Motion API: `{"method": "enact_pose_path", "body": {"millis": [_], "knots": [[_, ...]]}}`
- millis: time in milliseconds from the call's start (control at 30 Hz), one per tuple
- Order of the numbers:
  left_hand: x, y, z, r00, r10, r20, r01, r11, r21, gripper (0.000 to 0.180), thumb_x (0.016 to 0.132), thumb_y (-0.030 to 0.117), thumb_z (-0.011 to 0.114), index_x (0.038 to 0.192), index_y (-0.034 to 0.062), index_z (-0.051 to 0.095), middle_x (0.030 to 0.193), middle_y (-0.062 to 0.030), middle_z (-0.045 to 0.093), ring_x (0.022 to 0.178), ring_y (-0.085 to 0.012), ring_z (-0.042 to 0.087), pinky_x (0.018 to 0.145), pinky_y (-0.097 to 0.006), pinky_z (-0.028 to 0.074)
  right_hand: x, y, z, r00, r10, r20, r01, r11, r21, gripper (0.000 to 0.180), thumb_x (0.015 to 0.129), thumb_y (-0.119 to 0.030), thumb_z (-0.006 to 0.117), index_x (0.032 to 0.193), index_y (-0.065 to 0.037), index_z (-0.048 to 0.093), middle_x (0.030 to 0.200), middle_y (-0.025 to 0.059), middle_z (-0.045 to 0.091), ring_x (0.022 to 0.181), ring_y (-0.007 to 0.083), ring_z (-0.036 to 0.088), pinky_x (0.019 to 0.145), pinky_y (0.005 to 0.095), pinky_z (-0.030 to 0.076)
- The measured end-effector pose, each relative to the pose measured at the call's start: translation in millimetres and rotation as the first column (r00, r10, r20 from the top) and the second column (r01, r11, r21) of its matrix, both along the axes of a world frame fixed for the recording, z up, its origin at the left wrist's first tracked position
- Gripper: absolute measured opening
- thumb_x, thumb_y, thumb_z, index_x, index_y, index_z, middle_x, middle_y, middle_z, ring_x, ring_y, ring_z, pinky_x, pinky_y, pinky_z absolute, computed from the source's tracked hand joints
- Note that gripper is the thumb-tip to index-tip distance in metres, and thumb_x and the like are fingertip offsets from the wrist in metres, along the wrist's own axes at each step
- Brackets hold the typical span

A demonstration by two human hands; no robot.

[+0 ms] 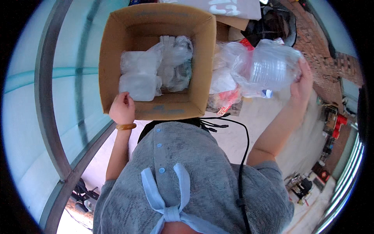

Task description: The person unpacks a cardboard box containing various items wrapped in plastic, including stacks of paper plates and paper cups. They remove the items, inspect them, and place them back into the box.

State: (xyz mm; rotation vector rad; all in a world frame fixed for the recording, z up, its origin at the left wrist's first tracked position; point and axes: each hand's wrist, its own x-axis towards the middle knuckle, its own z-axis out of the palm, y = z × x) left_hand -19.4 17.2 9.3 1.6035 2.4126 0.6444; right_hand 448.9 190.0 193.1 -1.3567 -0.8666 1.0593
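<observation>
My right hand grips a clear plastic bag of stacked, ribbed clear plastic containers, off to the right of the cardboard box. The bag's loose end trails left over other plastic bags. At the box's near left corner is my left hand, its fingers curled closed; what they hold, if anything, is hidden. Just beyond its fingertips, inside the open box, lie bagged translucent containers. Beside them on the right sit further bagged clear containers.
Crumpled clear and red plastic bags lie against the box's right side. A dark bag stands beyond them. Metal-framed panels rise close on my left. A black cable hangs down my front.
</observation>
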Motion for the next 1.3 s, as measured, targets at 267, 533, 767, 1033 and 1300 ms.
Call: {"method": "enact_pose_path", "body": {"millis": [267, 533, 767, 1033, 1300], "knots": [[3.1, 1.5, 0.4, 0.997, 0.057, -0.056, -0.062, 0.993, -0.101, 0.027, 0.076, 0.013, 0.06, 0.103, 0.0159, 0.063, 0.059, -0.0048, 0.055, 0.055, -0.0233, 0.057, 0.052, -0.038, 0.044, 37.7, 39.7, -99.6, 0.962, -0.14, -0.235, 0.134, 0.99, -0.039, 0.015, 0.084, -0.005, 0.059, 0.098, -0.002, 0.06, 0.089, 0.0033, 0.063, 0.072, 0.0101, 0.058, 0.057, 0.0222, 0.043], [1.5, 2.1, -0.8, 0.995, 0.1, 0.014, -0.095, 0.977, -0.188, 0.032, 0.072, 0.008, 0.058, 0.103, 0.0151, 0.064, 0.056, -0.0067, 0.05, 0.052, -0.023, 0.053, 0.051, -0.038, 0.042, 77.5, 44.5, -147.9, 0.871, -0.271, -0.411, 0.23, 0.962, -0.145, 0.019, 0.083, -0.009, 0.061, 0.099, 0.001, 0.059, 0.093, 0.009, 0.064, 0.08, 0.0179, 0.061, 0.067, 0.0283, 0.049], [-0.2, 1.4, -8.1, 0.998, 0.049, -0.035, -0.053, 0.99, -0.132, 0.03, 0.07, 0.008, 0.058, 0.099, 0.0152, 0.065, 0.056, -0.0065, 0.051, 0.051, -0.0231, 0.053, 0.05, -0.038, 0.042, 109.9, 45.0, -275.9, 0.971, 0.143, 0.191, -0.074, 0.941, -0.329, 0.035, 0.081, -0.015, 0.064, 0.108, 0.005, 0.057, 0.105, 0.0123, 0.061, 0.097, 0.0198, 0.056, 0.082, 0.0304, 0.045], [-2.0, -3.3, -11.0, 0.994, 0.11, -0.025, -0.112, 0.984, -0.141, 0.026, 0.073, 0.012, 0.059, 0.099, 0.0156, 0.065, 0.055, -0.0059, 0.052, 0.05, -0.0228, 0.053, 0.049, -0.037, 0.043, 76.9, 40.7, -293.6, 0.605, 0.166, 0.779, 0.211, 0.91, -0.357, 0.071, 0.074, -0.04, 0.066, 0.125, 0.006, 0.046, 0.126, 0.0246, 0.049, 0.118, 0.0332, 0.047, 0.099, 0.0379, 0.036], [1.0, -0.5, -6.9, 0.985, 0.17, -0.033, -0.173, 0.98, -0.097, 0.018, 0.076, 0.013, 0.059, 0.093, 0.0143, 0.065, 0.056, -0.0064, 0.053, 0.05, -0.0235, 0.054, 0.049, -0.035, 0.042, 71.0, 35.2, -265.3, 0.832, 0.107, 0.544, 0.27, 0.779, -0.566, 0.077, 0.072, -0.032, 0.07, 0.129, 0.008, 0.038, 0.123, 0.0204, 0.051, 0.114, 0.031, 0.05, 0.092, 0.0443, 0.041]]}}
